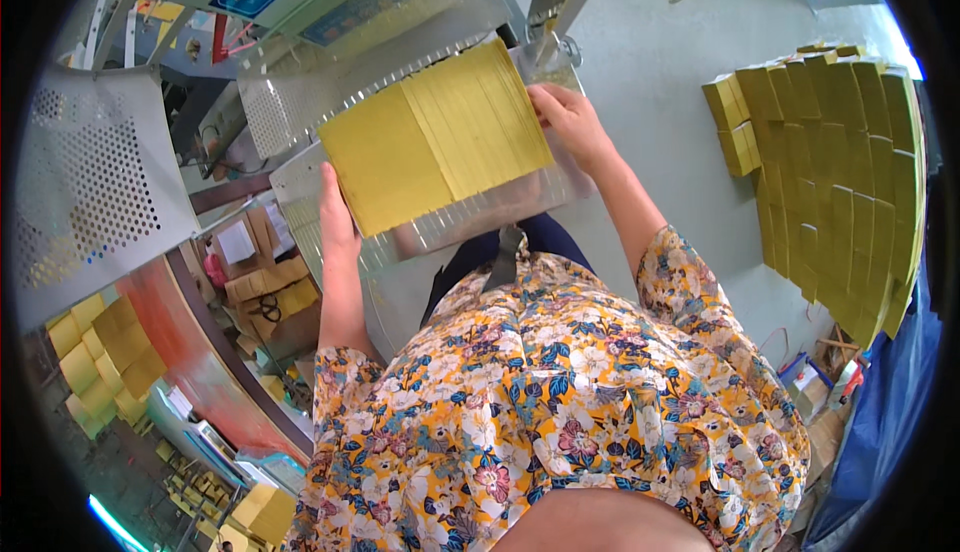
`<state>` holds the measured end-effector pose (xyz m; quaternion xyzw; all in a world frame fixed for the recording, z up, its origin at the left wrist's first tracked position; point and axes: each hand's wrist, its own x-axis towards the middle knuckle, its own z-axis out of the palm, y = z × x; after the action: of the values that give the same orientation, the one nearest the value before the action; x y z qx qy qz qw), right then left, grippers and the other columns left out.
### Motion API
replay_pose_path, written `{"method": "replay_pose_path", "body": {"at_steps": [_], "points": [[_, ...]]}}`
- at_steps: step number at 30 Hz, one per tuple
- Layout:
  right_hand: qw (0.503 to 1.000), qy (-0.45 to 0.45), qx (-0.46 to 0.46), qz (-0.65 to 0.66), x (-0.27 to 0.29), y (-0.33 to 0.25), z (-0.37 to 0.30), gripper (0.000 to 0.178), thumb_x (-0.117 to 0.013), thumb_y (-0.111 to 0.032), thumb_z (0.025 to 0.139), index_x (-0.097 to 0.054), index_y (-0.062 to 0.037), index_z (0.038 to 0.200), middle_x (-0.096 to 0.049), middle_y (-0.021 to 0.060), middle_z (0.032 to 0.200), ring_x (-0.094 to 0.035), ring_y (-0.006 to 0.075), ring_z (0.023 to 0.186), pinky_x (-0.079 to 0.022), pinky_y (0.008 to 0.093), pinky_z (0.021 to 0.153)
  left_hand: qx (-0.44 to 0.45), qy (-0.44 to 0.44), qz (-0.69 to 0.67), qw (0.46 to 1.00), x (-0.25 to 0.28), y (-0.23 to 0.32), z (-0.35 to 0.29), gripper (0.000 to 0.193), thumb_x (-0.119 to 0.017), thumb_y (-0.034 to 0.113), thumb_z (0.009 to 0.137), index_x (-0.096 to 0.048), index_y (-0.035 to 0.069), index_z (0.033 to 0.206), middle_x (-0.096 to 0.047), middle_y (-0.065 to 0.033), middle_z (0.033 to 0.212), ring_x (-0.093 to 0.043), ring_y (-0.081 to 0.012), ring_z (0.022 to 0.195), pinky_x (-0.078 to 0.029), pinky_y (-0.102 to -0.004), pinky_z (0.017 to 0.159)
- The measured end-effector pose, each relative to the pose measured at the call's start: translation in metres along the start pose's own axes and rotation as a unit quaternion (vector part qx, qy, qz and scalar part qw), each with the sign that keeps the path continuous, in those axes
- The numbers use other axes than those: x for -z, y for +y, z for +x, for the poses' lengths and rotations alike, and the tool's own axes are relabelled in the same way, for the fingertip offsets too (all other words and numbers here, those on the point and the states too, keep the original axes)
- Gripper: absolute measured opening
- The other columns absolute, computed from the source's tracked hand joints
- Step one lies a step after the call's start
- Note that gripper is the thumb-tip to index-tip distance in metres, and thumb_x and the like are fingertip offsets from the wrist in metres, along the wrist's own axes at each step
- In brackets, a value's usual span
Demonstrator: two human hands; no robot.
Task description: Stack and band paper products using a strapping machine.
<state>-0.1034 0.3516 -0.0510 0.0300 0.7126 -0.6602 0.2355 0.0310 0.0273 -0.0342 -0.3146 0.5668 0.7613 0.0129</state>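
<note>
A stack of yellow paper (435, 137) lies tilted over a shiny slotted metal tray (425, 234) in front of me. Its left part shows one smooth face, while the right part shows fanned, overlapping edges. My left hand (340, 214) presses flat along the stack's left side, with its fingers partly hidden behind the paper. At the right end, my right hand (570, 122) grips the upper corner between thumb and curled fingers. The stack is held between both hands.
A grey machine (400, 17) stands behind the tray, with a perforated metal panel (95, 167) at left. Tall piles of yellow paper bundles (835, 172) stand on the floor at right. A shelf with cardboard (270, 277) and scissors (268, 308) sits at lower left.
</note>
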Motion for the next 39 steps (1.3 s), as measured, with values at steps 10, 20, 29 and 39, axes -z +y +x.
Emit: {"method": "replay_pose_path", "body": {"at_steps": [10, 20, 29, 39], "points": [[0.992, -0.072, 0.031, 0.100, -0.005, -0.002, 0.001, 0.041, -0.055, -0.032, 0.099, -0.061, -0.0017, 0.125, -0.065, 0.0040, 0.110, -0.058, 0.0112, 0.102, -0.047, 0.0283, 0.089, -0.042, 0.040, 0.011, 0.998, -0.014, 0.004, -0.003, 0.063, -0.033, 0.051, 0.104, -0.049, -0.001, 0.135, -0.056, -0.0094, 0.132, -0.055, -0.0190, 0.118, -0.045, -0.0318, 0.099], [0.990, -0.053, 0.000, 0.130, -0.008, -0.015, -0.016, 0.043, -0.053, -0.030, 0.099, -0.055, -0.0032, 0.133, -0.062, 0.0067, 0.124, -0.056, 0.0135, 0.112, -0.045, 0.0291, 0.095, -0.033, 0.025, -0.044, 0.998, -0.009, -0.008, -0.008, 0.067, -0.030, 0.056, 0.103, -0.050, 0.000, 0.134, -0.058, -0.0088, 0.128, -0.056, -0.0194, 0.116, -0.043, -0.0329, 0.100], [0.970, -0.004, 0.024, 0.240, -0.016, -0.004, -0.022, 0.046, -0.050, -0.027, 0.101, -0.048, 0.0008, 0.138, -0.056, 0.0086, 0.134, -0.051, 0.0166, 0.123, -0.040, 0.0297, 0.103, -0.026, 0.003, -0.110, 0.994, -0.013, -0.020, -0.002, 0.060, -0.038, 0.054, 0.102, -0.056, 0.001, 0.124, -0.063, -0.0062, 0.116, -0.060, -0.0159, 0.105, -0.047, -0.0316, 0.092], [0.968, 0.011, 0.008, 0.252, -0.022, -0.019, -0.027, 0.049, -0.046, -0.028, 0.102, -0.043, -0.0005, 0.142, -0.051, 0.0091, 0.139, -0.049, 0.0177, 0.127, -0.040, 0.0313, 0.104, -0.026, 0.011, -0.206, 0.978, -0.032, -0.028, -0.002, 0.056, -0.046, 0.053, 0.099, -0.057, 0.004, 0.126, -0.062, -0.0060, 0.118, -0.061, -0.0170, 0.105, -0.050, -0.0324, 0.091]]}}
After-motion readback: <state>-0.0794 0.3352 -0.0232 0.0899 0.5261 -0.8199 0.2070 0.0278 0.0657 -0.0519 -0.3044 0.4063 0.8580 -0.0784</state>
